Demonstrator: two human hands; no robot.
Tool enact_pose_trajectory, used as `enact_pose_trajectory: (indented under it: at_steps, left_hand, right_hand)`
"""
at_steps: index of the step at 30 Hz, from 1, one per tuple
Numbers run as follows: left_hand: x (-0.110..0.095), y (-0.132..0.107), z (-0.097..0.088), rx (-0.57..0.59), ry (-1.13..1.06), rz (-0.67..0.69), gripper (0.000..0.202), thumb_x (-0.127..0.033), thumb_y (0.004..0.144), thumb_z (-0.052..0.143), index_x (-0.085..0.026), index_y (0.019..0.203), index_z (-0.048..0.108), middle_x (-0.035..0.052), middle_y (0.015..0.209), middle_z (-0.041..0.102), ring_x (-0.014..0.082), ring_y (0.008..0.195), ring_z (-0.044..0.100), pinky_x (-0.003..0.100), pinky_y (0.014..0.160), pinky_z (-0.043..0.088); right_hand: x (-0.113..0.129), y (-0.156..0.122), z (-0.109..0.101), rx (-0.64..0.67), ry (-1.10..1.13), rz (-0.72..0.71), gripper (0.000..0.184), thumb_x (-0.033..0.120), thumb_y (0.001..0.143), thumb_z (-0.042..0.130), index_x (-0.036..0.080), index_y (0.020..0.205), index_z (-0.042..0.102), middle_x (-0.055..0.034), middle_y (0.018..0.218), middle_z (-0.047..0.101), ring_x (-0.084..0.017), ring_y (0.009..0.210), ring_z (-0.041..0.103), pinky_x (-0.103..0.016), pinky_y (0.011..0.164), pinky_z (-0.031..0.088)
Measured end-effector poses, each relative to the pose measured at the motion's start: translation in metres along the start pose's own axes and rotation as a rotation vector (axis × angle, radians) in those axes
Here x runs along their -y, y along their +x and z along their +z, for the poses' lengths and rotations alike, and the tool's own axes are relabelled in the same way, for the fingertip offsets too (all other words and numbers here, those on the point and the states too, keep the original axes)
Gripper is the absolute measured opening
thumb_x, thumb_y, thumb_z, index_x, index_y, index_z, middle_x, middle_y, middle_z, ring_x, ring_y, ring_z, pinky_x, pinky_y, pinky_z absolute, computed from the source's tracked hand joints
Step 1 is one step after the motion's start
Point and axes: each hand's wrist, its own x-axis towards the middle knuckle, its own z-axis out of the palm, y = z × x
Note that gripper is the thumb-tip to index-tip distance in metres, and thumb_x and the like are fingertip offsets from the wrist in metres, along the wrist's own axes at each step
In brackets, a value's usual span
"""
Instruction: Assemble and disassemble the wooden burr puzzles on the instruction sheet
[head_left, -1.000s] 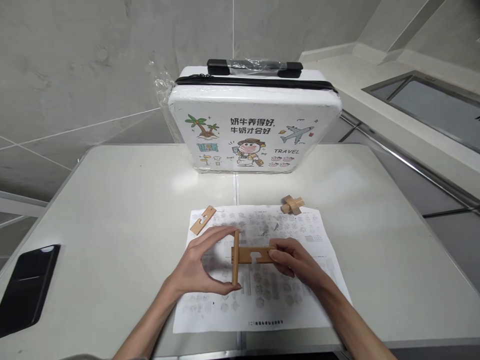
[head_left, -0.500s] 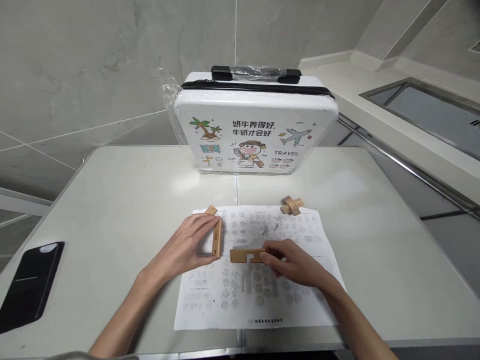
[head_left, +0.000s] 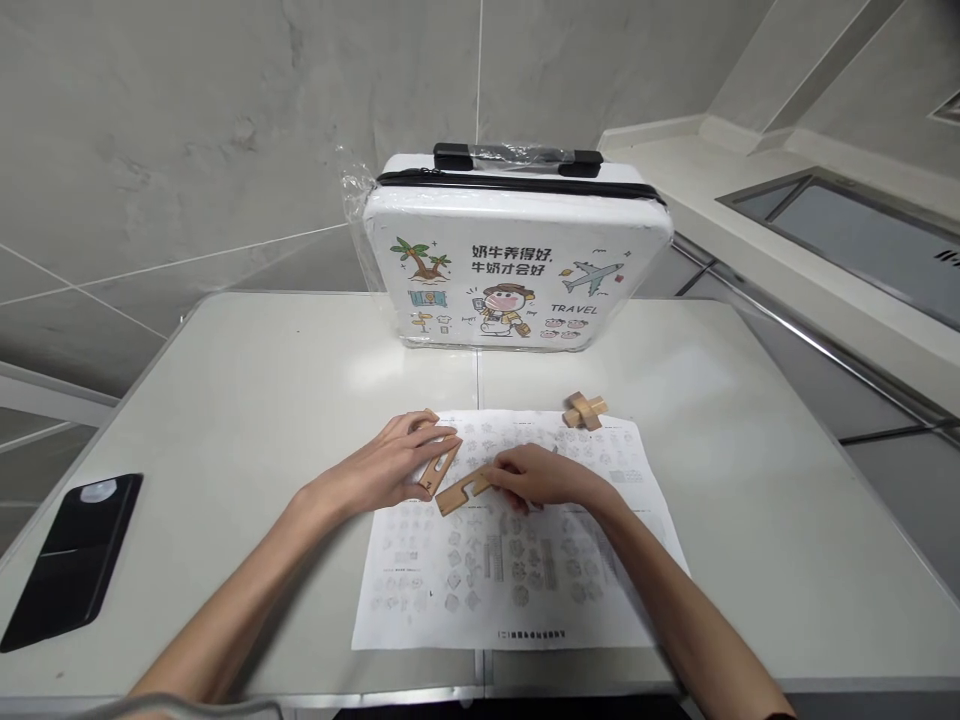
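Note:
My left hand (head_left: 394,462) is closed round a small wooden puzzle piece (head_left: 441,468), with the fingers on its far end and the thumb near its close end. Part of another wooden piece shows just behind those fingers. Between finger and thumb, my right hand (head_left: 541,474) pinches the right end of a notched wooden puzzle piece (head_left: 463,493). This notched piece slants over the paper, its left end close to the piece in my left hand; whether they touch I cannot tell. Beneath lies a printed sheet (head_left: 420,625) of small diagrams.
An assembled wooden cross puzzle (head_left: 585,410) sits at the sheet's far right corner. A white suitcase (head_left: 517,225) in clear plastic stands at the back of the folding table (head_left: 247,400). A black phone (head_left: 71,560) lies at the left edge.
My right hand has moved left and away from me, tilting the notched piece and bringing it close to the left-hand piece. The left-hand piece has turned to slant. The view has shifted slightly.

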Motion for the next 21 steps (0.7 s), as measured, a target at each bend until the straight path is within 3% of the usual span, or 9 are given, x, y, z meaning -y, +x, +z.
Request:
enact_pose_trajectory:
  at_steps: [4,10,14,18,21]
  left_hand:
    - [-0.005,-0.009,0.008,-0.044,-0.049,-0.040,0.090,-0.032,0.080,0.090,-0.043,0.159,0.049,0.0058,0.170,0.044,0.0392,0.158,0.037,0.055,0.118,0.049]
    - [-0.012,-0.007,0.056,-0.244,0.044,-0.221,0.104,-0.061,0.080,0.086,-0.030,0.166,0.036,0.0179,0.175,0.029,0.0478,0.162,0.021,0.074,0.126,0.025]
    - [-0.010,-0.004,0.071,-0.307,0.098,-0.225,0.085,-0.053,0.095,0.072,-0.030,0.166,0.033,0.0151,0.176,0.030,0.0434,0.164,0.022,0.072,0.129,0.020]
    - [-0.006,-0.007,0.066,-0.293,0.101,-0.254,0.074,-0.046,0.104,0.061,-0.029,0.168,0.028,0.0134,0.176,0.031,0.0374,0.163,0.027,0.067,0.131,0.023]
    - [-0.001,-0.010,0.062,-0.306,0.084,-0.271,0.073,-0.047,0.105,0.059,-0.028,0.168,0.027,0.0139,0.175,0.033,0.0348,0.162,0.031,0.063,0.132,0.025]
  right_hand:
    - [0.010,0.011,0.009,-0.103,-0.041,0.016,0.050,0.050,0.106,0.054,0.022,0.064,0.054,-0.0020,0.060,0.071,-0.016,0.048,0.064,-0.029,0.053,0.046]
    - [0.020,0.015,0.023,-0.281,-0.177,0.034,0.044,0.047,0.107,0.057,0.024,0.070,0.052,-0.0006,0.056,0.065,-0.018,0.054,0.062,-0.031,0.060,0.040]
    - [0.017,0.011,0.024,-0.359,-0.212,0.053,0.033,0.040,0.106,0.061,0.024,0.078,0.052,-0.0011,0.064,0.066,-0.020,0.061,0.061,-0.031,0.061,0.035]
    - [0.007,0.003,0.018,-0.336,-0.166,-0.015,0.020,0.032,0.107,0.057,0.024,0.089,0.057,0.0005,0.070,0.071,-0.020,0.064,0.063,-0.031,0.064,0.038]
    - [-0.006,-0.005,0.012,-0.316,-0.077,-0.109,0.019,0.035,0.107,0.055,0.024,0.092,0.060,0.0013,0.072,0.072,-0.019,0.065,0.064,-0.031,0.065,0.043]
